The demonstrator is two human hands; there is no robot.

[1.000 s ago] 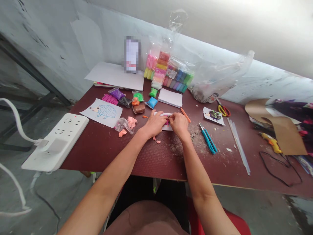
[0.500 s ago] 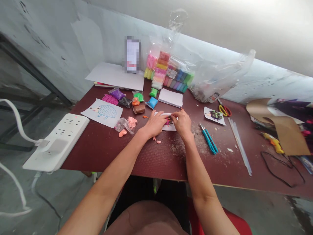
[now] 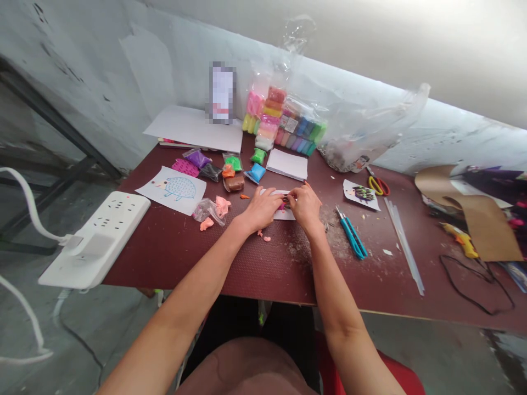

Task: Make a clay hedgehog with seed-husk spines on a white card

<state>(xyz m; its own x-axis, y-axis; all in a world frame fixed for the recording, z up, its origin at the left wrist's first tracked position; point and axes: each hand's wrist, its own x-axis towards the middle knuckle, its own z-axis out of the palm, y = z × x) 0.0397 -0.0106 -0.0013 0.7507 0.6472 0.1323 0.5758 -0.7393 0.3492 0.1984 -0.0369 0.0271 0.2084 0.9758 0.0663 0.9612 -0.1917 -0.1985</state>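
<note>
A small white card (image 3: 283, 216) lies on the table, bearing magenta clay and dark, thin pieces mostly hidden by my fingers. My left hand (image 3: 263, 210) rests on its left side, fingers stretched out toward the clay. At the card's right side, my right hand (image 3: 305, 205) has thumb and fingertips pinched together over the dark pieces; what they grip is too small to make out. Crumbs of pink clay (image 3: 267, 238) lie just below. Left of my left hand are peach clay lumps (image 3: 223, 206) and an opened plastic wrapper (image 3: 208, 210).
Left: a blue hedgehog drawing (image 3: 177, 189) and a power strip (image 3: 99, 236). Behind: bagged clays (image 3: 234, 182) and a paper stack (image 3: 287, 164). Right: a teal cutter (image 3: 352, 236), a finished hedgehog card (image 3: 360, 195), scissors (image 3: 379, 185), clear glue sticks (image 3: 405, 247) and a yellow glue gun (image 3: 461, 240).
My right hand has shifted slightly left and its fingertips have come down closer to the card and my left fingers. My left hand stays in nearly the same place.
</note>
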